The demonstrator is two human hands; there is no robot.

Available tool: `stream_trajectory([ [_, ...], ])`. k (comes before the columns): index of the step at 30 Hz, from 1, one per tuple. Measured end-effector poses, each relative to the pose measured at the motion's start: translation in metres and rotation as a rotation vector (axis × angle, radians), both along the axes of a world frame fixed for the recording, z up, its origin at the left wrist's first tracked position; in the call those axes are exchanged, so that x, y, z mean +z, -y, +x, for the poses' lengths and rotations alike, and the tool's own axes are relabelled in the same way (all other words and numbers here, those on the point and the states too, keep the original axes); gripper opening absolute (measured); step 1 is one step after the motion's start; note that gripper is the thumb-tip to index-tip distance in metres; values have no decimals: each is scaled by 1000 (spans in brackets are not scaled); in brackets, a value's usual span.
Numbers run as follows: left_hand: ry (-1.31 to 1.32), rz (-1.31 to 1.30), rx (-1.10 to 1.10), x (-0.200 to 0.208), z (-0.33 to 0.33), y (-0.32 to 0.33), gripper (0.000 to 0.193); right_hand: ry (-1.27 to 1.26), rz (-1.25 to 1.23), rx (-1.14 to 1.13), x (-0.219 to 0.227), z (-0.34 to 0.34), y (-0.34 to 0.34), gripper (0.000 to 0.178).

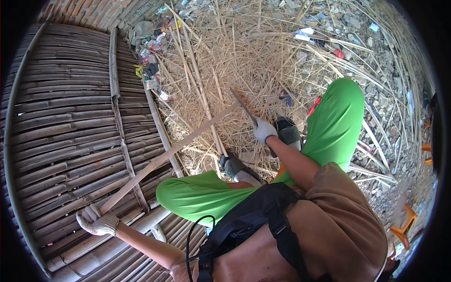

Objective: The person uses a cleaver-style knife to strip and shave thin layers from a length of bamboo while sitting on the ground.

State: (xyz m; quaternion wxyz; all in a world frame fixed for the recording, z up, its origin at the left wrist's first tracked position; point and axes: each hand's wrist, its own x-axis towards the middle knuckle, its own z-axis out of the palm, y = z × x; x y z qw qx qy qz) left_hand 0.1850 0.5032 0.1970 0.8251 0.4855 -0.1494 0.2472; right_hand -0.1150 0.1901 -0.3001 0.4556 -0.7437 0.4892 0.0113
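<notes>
My left hand [97,221], in a white knit work glove, is closed around the near end of a long flat bamboo strip [162,157]. The strip slants up and to the right, over the edge of a bamboo slat platform. In a similar glove, my right hand [264,131] grips a knife [244,107] with its blade pointing up and left. The strip's far end meets the blade, or lies just behind it; I cannot tell if they touch. The knife's handle is mostly hidden in my fist.
The bamboo slat platform [66,136] fills the left side. Heaped shavings and thin strips [225,61] cover the ground ahead, around my shoes [287,129]. Litter [152,56] lies by the platform's far corner, below a brick wall [94,14]. An orange plastic frame [405,228] is at right.
</notes>
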Motion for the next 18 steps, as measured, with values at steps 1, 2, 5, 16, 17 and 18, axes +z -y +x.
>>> stream_trajectory([
  [1,0,6,-21,-2,4,-5,42,-4,7,-4,1,0,-2,36],
  [2,-1,11,-43,-4,9,-10,42,-55,-9,29,2,1,-2,36],
  [5,4,11,-23,-6,14,-15,32,-80,-3,85,23,5,-4,36],
  [16,104,59,16,-8,11,-8,16,-144,4,98,-14,5,5,37],
  [17,107,48,11,-9,13,-12,15,-146,14,82,-13,7,2,36],
  [18,112,41,4,-7,15,-15,15,-149,25,65,-12,9,-1,35],
])
